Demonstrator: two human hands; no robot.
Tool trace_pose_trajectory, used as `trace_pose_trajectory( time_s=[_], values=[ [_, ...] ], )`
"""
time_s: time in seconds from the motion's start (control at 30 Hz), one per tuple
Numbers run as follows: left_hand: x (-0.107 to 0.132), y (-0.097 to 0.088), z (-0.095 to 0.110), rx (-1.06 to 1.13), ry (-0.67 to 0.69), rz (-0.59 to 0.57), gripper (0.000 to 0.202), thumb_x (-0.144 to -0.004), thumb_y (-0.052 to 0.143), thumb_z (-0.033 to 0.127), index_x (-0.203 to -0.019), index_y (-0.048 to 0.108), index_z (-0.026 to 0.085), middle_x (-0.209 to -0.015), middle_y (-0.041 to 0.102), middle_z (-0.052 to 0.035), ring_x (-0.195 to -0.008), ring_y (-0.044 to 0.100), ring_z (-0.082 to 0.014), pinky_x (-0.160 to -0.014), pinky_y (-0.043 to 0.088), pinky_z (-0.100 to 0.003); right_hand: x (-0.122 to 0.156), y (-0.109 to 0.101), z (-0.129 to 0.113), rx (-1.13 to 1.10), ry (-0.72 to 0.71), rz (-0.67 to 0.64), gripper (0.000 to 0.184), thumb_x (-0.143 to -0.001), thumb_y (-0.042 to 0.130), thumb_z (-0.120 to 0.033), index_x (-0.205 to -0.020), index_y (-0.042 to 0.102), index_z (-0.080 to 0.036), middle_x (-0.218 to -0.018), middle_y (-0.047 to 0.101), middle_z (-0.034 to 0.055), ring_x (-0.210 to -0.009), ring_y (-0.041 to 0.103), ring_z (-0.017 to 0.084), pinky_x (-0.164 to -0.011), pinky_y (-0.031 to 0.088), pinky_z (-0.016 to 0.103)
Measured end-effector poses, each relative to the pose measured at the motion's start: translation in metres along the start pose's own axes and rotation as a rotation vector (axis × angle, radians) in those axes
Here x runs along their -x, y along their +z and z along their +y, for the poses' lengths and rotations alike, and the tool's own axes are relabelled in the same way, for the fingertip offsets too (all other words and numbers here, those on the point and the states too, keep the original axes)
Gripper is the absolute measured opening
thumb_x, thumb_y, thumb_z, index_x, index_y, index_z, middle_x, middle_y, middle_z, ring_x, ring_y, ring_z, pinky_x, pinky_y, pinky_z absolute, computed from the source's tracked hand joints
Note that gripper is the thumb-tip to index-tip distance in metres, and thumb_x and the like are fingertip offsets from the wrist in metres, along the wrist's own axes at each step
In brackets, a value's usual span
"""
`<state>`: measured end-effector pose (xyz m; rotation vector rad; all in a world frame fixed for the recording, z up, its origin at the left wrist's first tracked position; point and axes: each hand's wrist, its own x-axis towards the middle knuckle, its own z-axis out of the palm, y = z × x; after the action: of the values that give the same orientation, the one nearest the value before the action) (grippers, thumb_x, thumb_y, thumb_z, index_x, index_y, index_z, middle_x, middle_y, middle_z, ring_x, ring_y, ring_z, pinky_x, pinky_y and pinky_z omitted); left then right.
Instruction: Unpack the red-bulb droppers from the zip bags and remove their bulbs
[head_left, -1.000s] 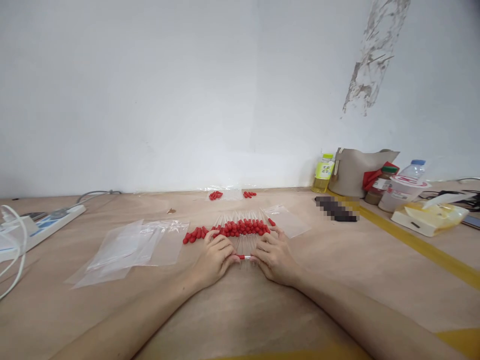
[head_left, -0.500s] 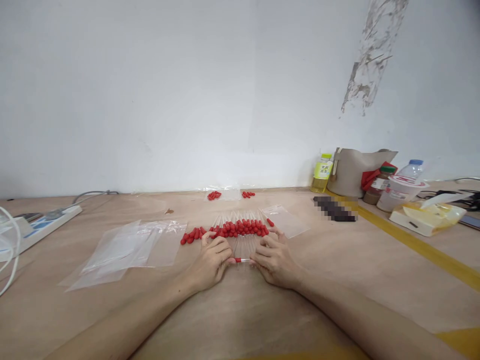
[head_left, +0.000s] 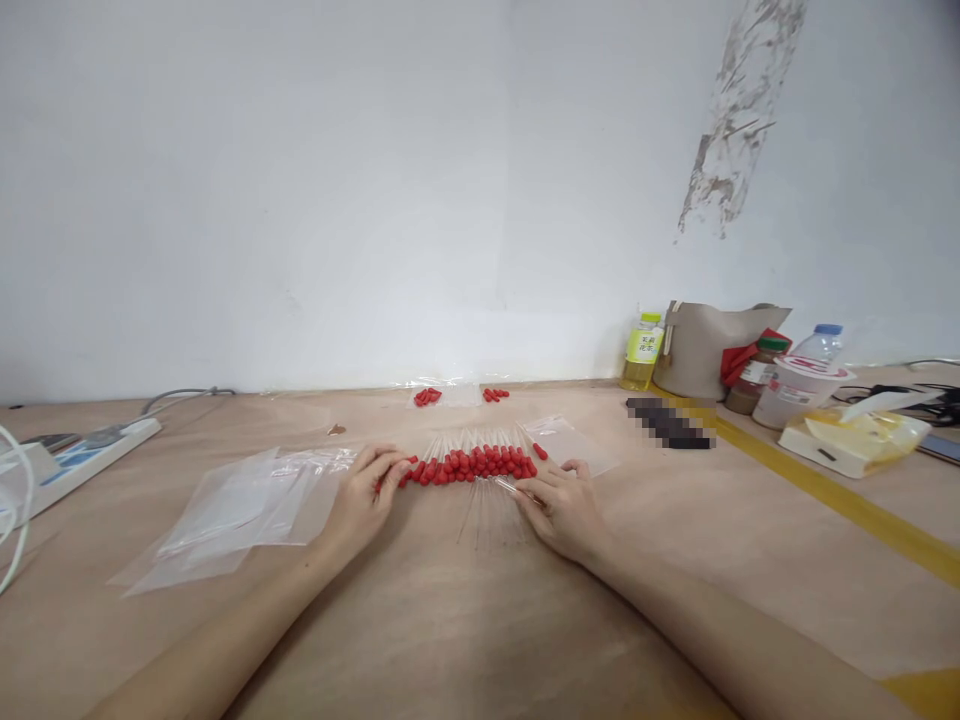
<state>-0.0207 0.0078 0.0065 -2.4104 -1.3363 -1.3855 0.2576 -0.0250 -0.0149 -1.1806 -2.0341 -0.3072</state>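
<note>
A row of clear glass droppers with red rubber bulbs (head_left: 472, 464) lies across the brown table (head_left: 480, 610) in front of me. My left hand (head_left: 362, 495) has reached to the row's left end, and its fingertips pinch at the loose red bulbs (head_left: 409, 474) there. My right hand (head_left: 562, 505) rests at the row's right end, fingers curled round a thin clear glass tube (head_left: 514, 488) that points left. One loose red bulb (head_left: 540, 451) lies just beyond the right hand.
Empty clear plastic bags (head_left: 247, 505) lie to the left, another bag (head_left: 570, 445) at the right. More red bulbs (head_left: 427, 397) sit by the wall. A power strip (head_left: 82, 450) is far left; bottles, a grey bag (head_left: 712, 345) and a tissue pack (head_left: 855, 435) stand at the right.
The hands were together at the front of the row, joining a red bulb to a tube. Now the left hand has moved left to the loose bulbs, and the right holds a tube.
</note>
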Motion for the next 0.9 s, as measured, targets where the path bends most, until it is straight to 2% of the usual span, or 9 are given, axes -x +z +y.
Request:
trace_pose_trajectory(
  time_s=[0.13,0.23,0.33,0.47,0.57,0.67,0.9],
  values=[
    [-0.009,-0.007,-0.02,-0.098,-0.282,0.062,0.03,-0.08,0.042,0.033,-0.092,0.065,0.017,-0.09,0.055,-0.0072,-0.092,0.052,-0.0212,-0.077,0.044,-0.032,0.001,0.003,0.0,0.031,0.198,-0.078,0.016,-0.075,0.045,-0.016,-0.086,0.057,-0.019,-0.077,0.065,0.0018,-0.066,0.053,0.012,-0.069,0.023,0.028],
    [-0.009,-0.009,-0.038,-0.102,-0.46,0.062,0.032,-0.076,0.046,0.034,-0.095,0.064,0.017,-0.084,0.057,-0.0059,-0.082,0.055,-0.0201,-0.074,0.046,-0.033,0.002,0.004,-0.001,0.032,0.269,-0.13,0.023,-0.068,0.044,-0.011,-0.088,0.054,-0.019,-0.079,0.065,0.0018,-0.068,0.053,0.014,-0.068,0.022,0.027],
    [-0.007,-0.007,-0.047,-0.075,-0.446,0.067,0.036,-0.075,0.048,0.04,-0.099,0.06,0.017,-0.08,0.059,-0.0038,-0.07,0.057,-0.0167,-0.066,0.047,-0.029,0.002,0.005,-0.002,0.041,0.267,-0.156,0.019,-0.069,0.044,-0.012,-0.083,0.054,-0.02,-0.079,0.065,0.0013,-0.069,0.054,0.014,-0.068,0.022,0.028],
    [-0.005,-0.002,-0.049,-0.152,-0.388,0.085,0.034,-0.071,0.051,0.046,-0.085,0.06,0.016,-0.079,0.061,-0.0041,-0.068,0.057,-0.0167,-0.064,0.045,-0.027,0.003,0.007,-0.006,0.062,0.21,-0.162,0.016,-0.076,0.043,-0.015,-0.082,0.057,-0.022,-0.081,0.065,0.0012,-0.075,0.055,0.015,-0.071,0.022,0.03],
    [-0.004,0.0,-0.051,-0.204,-0.426,0.026,0.03,-0.07,0.051,0.046,-0.076,0.059,0.018,-0.076,0.062,-0.003,-0.07,0.058,-0.0179,-0.064,0.044,-0.028,0.003,0.009,-0.007,0.07,0.169,-0.159,0.016,-0.081,0.044,-0.021,-0.085,0.059,-0.023,-0.084,0.065,0.0023,-0.081,0.055,0.017,-0.075,0.023,0.033],
    [-0.004,-0.001,-0.051,-0.205,-0.471,-0.023,0.03,-0.07,0.051,0.047,-0.075,0.059,0.019,-0.072,0.063,-0.0017,-0.069,0.059,-0.0179,-0.064,0.043,-0.027,0.004,0.008,-0.009,0.072,0.148,-0.165,0.016,-0.082,0.045,-0.028,-0.088,0.06,-0.023,-0.084,0.065,0.0038,-0.083,0.055,0.018,-0.078,0.024,0.035],
    [-0.005,-0.004,-0.049,-0.193,-0.533,0.001,0.031,-0.075,0.045,0.046,-0.079,0.059,0.019,-0.071,0.065,-0.0018,-0.069,0.06,-0.0185,-0.063,0.043,-0.027,0.005,0.006,-0.011,0.038,0.114,-0.184,0.032,-0.08,0.046,-0.048,-0.095,0.058,-0.022,-0.09,0.064,0.006,-0.087,0.054,0.021,-0.085,0.024,0.04]
  ],
)
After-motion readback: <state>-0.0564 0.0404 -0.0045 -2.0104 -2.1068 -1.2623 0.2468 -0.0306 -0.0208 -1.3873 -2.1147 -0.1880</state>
